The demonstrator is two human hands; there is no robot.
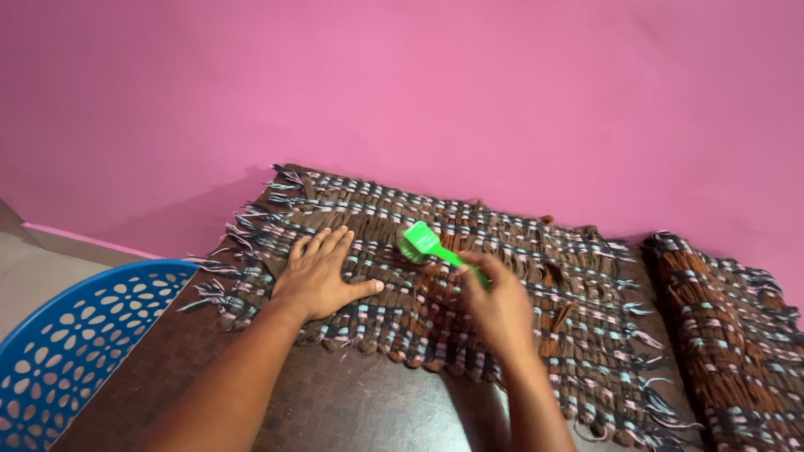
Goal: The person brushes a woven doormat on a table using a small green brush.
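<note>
While the woven mat is spread flat on the dark table, it is pinned near its left end by the left hand, which is laid palm down with the fingers spread wide. A green brush is gripped by its handle in the right hand, whose fingers are closed around it, and the brush head is set on the mat's middle, just right of the left hand. Judged from this, brushing is in hand around the mat's centre; no difference can be made out between brushed and unbrushed weave, so how much is finished cannot be told. The mat's right end and fringes lie away from the brush. A second mat of the same brown, pink and blue weave is seen rolled or folded just right of the spread mat. A blue perforated basket is seen well left of the mat. No packages, labels or signs are visible; a plain pink wall is seen behind the mat.
</note>
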